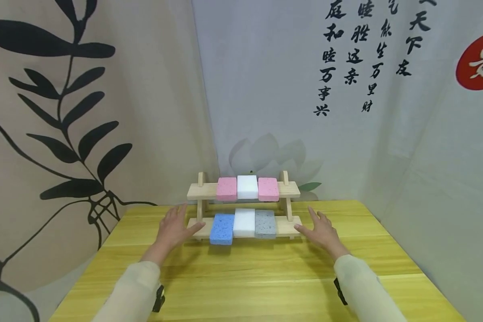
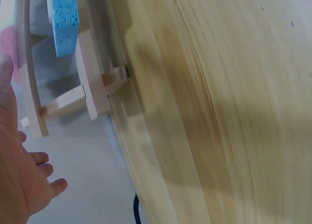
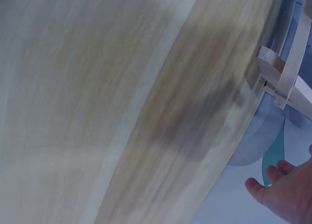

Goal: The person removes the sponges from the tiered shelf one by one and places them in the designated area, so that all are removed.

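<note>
A two-tier wooden rack stands at the back of the table with sponges on both shelves. Two pink sponges flank a white one on the upper tier. Along the lower tier sit a blue sponge, a white block and a grey sponge; the blue one juts forward past the shelf edge. My left hand is spread at the rack's left end, its thumb overlapping the lower shelf in the head view. At the opposite end, my right hand has its fingers extended, thumb near the lower shelf. Both hands hold nothing.
The yellow wooden table reaches back to a light wall hanging with dark leaf shapes and writing, close behind the rack. A light wall runs along the right side. Each wrist carries a dark strap.
</note>
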